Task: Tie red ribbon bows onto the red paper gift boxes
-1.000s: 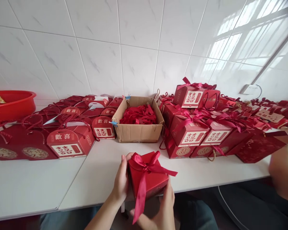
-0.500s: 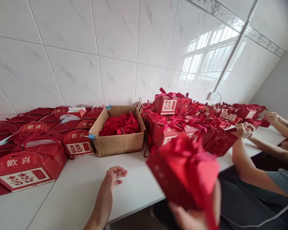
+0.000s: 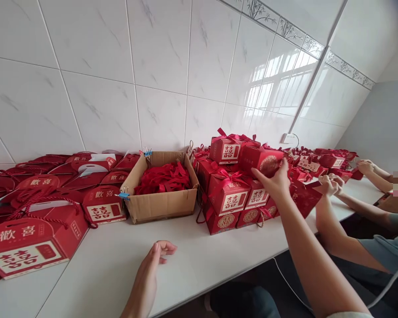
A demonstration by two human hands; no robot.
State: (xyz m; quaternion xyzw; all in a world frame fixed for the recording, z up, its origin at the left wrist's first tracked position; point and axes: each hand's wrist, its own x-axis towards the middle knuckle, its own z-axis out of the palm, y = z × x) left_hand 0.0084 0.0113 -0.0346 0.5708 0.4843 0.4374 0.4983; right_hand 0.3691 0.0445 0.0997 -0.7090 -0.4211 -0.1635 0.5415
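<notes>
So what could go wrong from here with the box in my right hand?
Your right hand has the box right by the labelled top box of the stack, so a nudge might knock that one. The nearby ribbon bow could get squashed if your box comes down on it. And your right arm looks close to the co-worker's hands, so you might bump each other.

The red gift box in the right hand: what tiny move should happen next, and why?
I'd probably ease the red gift box down gently onto the ribbon-tied stack. The right hand holds it at the upper level, beside the white-labelled top box; whether it already rests there is hard to tell. The left hand is empty.
</notes>
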